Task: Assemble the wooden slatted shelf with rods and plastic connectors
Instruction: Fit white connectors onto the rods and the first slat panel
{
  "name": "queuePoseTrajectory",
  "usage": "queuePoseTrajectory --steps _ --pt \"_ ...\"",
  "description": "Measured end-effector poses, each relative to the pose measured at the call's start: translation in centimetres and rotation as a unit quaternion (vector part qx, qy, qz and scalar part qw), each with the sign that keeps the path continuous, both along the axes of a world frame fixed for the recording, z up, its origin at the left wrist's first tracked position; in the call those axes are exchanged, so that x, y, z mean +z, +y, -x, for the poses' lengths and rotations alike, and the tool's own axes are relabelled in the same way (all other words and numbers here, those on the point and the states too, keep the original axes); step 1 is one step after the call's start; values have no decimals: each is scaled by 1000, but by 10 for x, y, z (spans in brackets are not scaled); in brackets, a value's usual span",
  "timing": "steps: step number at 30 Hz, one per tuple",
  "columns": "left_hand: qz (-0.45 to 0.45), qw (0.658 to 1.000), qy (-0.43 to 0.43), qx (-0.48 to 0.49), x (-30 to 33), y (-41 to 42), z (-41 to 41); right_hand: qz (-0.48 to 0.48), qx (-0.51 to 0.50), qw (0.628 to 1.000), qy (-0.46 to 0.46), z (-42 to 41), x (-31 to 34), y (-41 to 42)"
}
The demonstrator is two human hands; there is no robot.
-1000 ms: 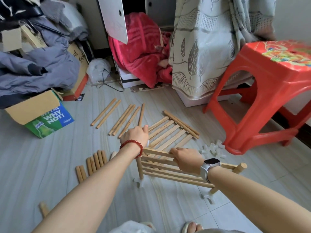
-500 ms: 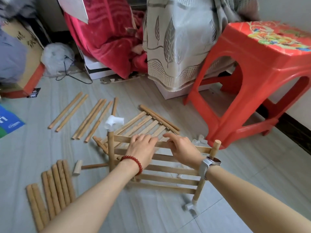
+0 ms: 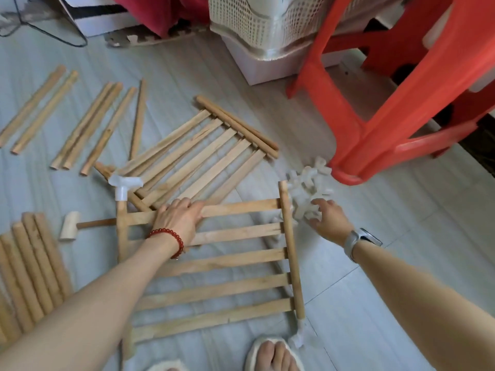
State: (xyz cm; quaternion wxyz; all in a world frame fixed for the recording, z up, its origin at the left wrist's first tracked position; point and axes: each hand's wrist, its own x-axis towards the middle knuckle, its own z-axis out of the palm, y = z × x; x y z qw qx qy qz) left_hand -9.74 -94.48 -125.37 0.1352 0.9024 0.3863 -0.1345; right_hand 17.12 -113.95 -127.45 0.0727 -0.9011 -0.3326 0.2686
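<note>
A slatted wooden shelf panel [image 3: 227,261] stands tilted on the floor in front of me. My left hand [image 3: 179,216] grips its top slat. A white plastic connector [image 3: 124,184] caps the panel's top left rod, and another [image 3: 298,337] sits at the bottom right rod end. My right hand [image 3: 328,218] reaches, fingers spread, onto a pile of white plastic connectors [image 3: 308,188] beside the panel; whether it holds one I cannot tell. A second slatted panel [image 3: 198,156] lies flat behind.
Long loose rods [image 3: 88,129] lie at the back left, and short thick rods [image 3: 32,266] at the near left. A small wooden mallet [image 3: 71,226] lies left of the panel. A red plastic stool [image 3: 401,103] stands at the right. My slippered foot [image 3: 273,354] is below.
My right hand has let go of the top slat and moved right to the connector pile. My left hand has slid along the top slat. The view has tilted further down.
</note>
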Motion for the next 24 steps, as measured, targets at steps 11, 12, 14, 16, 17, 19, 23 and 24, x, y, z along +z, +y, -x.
queuePoseTrajectory --steps 11,12,14,16,17,19,23,24 --pt "9 997 -15 70 23 -9 -2 -91 -125 987 -37 32 -11 -6" --pt "9 997 -15 69 27 -10 -2 -130 -170 977 -11 30 -4 -7" --pt "17 998 -17 55 36 -12 -3 -221 -246 940 85 28 17 -7" --pt "32 999 -14 31 45 -14 -4 -329 -312 866 212 26 44 -1" --pt "41 999 -9 21 49 -14 -5 -371 -336 822 272 25 59 3" --pt "60 998 -9 24 56 -16 -7 -427 -366 733 383 23 85 11" --pt "110 992 -33 51 66 -24 -13 -422 -369 674 481 23 111 24" --pt "118 991 -39 51 70 -26 -14 -416 -363 675 490 23 114 25"
